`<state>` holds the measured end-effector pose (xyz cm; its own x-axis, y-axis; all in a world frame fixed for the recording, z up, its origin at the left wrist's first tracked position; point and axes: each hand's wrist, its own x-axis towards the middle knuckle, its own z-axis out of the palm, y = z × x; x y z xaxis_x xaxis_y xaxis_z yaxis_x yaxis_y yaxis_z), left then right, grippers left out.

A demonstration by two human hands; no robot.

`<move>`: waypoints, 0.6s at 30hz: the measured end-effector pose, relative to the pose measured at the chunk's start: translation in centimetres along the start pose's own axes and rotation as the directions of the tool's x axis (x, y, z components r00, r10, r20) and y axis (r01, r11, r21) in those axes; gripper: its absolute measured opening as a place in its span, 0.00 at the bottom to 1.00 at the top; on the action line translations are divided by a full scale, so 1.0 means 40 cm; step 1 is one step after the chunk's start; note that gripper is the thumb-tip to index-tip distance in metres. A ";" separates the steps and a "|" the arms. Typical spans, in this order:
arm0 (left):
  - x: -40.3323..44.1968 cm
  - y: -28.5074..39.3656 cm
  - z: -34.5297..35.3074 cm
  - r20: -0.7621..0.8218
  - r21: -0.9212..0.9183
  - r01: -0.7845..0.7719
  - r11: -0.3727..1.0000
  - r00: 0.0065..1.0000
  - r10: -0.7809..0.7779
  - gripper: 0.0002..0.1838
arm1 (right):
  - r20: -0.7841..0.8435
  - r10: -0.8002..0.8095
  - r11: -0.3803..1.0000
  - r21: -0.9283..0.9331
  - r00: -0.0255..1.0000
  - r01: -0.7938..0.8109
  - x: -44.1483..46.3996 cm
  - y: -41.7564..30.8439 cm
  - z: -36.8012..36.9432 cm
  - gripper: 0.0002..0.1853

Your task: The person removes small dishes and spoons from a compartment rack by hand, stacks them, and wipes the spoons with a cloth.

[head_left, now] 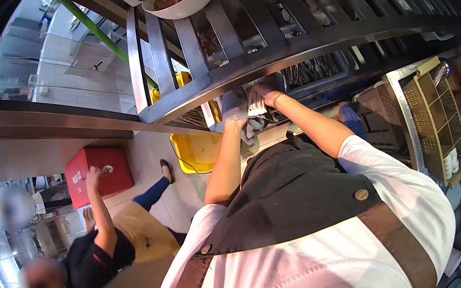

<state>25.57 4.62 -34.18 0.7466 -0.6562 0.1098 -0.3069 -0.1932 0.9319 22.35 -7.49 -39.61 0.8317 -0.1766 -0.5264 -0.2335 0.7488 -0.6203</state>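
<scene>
Under the slatted metal shelf, both of my hands are close together at a grey cloth. My left hand is mostly covered by the cloth and seems closed on it. Beside it my right hand has its fingers curled round a bundle of shiny, narrow pieces that look like cutlery. The shelf's shade hides some of the fingertips. Just right of my hands, a tray holds many metal utensils.
Above stands the slatted shelf with a white bowl of soup. A yellow bin stands on the floor. Left are a red ice box and another person. A tan rack is at right.
</scene>
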 end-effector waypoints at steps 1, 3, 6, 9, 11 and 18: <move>0.013 -0.010 0.003 0.038 0.373 -0.110 0.921 0.994 0.103 0.16 | 0.071 0.019 1.000 0.022 0.997 -0.021 0.013 0.017 -0.005 0.16; 0.013 0.038 -0.008 0.105 0.733 -0.119 0.670 0.993 0.062 0.16 | -0.101 -0.164 0.984 -0.089 0.981 0.156 0.036 0.055 0.012 0.19; 0.050 -0.091 -0.007 0.016 0.799 -0.293 0.525 0.883 0.470 0.14 | -0.167 -0.390 0.869 -0.392 0.906 0.301 -0.097 -0.010 0.088 0.26; 0.045 -0.099 0.010 -0.428 -0.086 -0.124 0.989 0.901 0.076 0.13 | -0.014 -0.244 0.957 -0.164 0.970 0.238 -0.038 0.050 0.044 0.35; 0.060 -0.116 -0.002 -0.353 0.049 0.003 0.999 0.935 0.015 0.12 | 0.223 0.203 0.977 -0.118 0.954 -0.180 0.113 0.181 -0.083 0.13; 0.065 -0.119 0.013 -0.228 0.611 0.080 0.788 0.971 0.078 0.12 | -0.147 0.029 0.874 -0.476 0.989 -0.097 -0.150 0.022 0.083 0.14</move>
<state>28.67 3.47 -38.49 0.8350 -0.4859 0.2582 -0.5427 -0.6499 0.5321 18.84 -3.63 -35.07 0.7415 -0.2465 -0.6241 -0.5245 0.3671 -0.7682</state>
